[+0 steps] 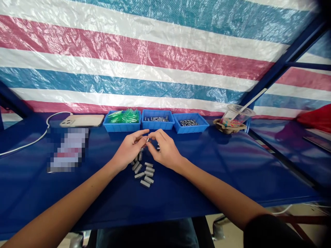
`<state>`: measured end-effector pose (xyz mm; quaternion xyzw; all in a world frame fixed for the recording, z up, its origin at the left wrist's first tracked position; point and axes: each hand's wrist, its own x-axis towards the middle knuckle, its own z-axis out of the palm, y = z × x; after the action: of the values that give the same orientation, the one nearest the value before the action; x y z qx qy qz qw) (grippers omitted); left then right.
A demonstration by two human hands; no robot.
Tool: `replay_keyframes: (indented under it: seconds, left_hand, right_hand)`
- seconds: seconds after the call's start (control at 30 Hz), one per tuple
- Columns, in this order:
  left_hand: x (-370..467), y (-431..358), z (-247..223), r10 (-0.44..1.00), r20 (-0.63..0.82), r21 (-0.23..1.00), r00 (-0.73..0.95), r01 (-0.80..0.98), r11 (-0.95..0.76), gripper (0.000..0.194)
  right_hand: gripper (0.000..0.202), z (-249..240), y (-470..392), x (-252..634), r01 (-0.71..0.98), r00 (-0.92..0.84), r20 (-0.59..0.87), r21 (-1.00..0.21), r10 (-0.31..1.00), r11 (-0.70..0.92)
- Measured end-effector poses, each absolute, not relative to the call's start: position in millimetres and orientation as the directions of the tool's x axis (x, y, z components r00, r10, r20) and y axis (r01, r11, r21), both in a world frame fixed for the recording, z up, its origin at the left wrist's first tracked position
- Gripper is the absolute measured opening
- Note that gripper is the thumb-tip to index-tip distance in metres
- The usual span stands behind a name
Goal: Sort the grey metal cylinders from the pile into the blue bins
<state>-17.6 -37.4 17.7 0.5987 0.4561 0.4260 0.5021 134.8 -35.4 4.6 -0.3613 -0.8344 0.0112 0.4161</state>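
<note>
A small pale piece [147, 140] (its exact shape too small to tell) is sitting between the fingertips of both hands, above the blue table [219, 172]. The left hand [130, 148] is pinching it, thumb and fingers closed; the right hand [164, 148] is gripping it from the other side. Grey metallic bar-shaped pieces [149, 174] are lying below and between the hands. Beyond, three blue plastic bins are standing in a row: one holding green plastic packets [126, 116], two holding small metal parts [157, 119].
</note>
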Motion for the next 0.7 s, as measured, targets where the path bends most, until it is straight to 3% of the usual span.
replay_keyframes:
  seconds: [0.1,0.2,0.27,0.37,0.47,0.7]
  left_hand:
    - [-16.3,-40.3,22.9,0.97,0.042,0.999,0.238,0.022,-0.048,0.053]
    - [-18.1,-40.2,25.0,0.957,0.097,0.992,0.274,0.049,-0.114,0.045]
    - [-20.0,-40.1,24.8,0.938,0.206,0.949,0.279,0.175,-0.26,0.039]
    - [-22.3,-41.3,24.1,0.878,0.391,0.783,0.276,0.402,-0.475,0.028]
    - [-23.5,-42.2,23.8,0.854,0.433,0.74,0.288,0.426,-0.52,0.026]
    - [-26.8,-38.3,22.3,0.873,0.397,0.783,0.285,0.391,-0.484,0.041]
  right_hand:
    - [0.012,5.2,-36.2,134.1,0.543,-0.411,0.704,-0.321,0.579,0.776]
    - [0.012,3.0,-36.4,133.1,0.512,-0.318,0.751,-0.377,0.578,0.771]
    - [0.012,0.9,-36.9,131.8,0.462,-0.209,0.748,-0.492,0.63,0.738]
    - [0.011,-0.5,-37.8,129.7,0.307,-0.112,0.653,-0.694,0.749,0.651]
    - [0.017,1.3,-38.2,129.6,0.208,-0.116,0.569,-0.788,0.814,0.58]
    - [0.015,3.3,-37.8,133.6,0.357,-0.202,0.693,-0.606,0.692,0.711]
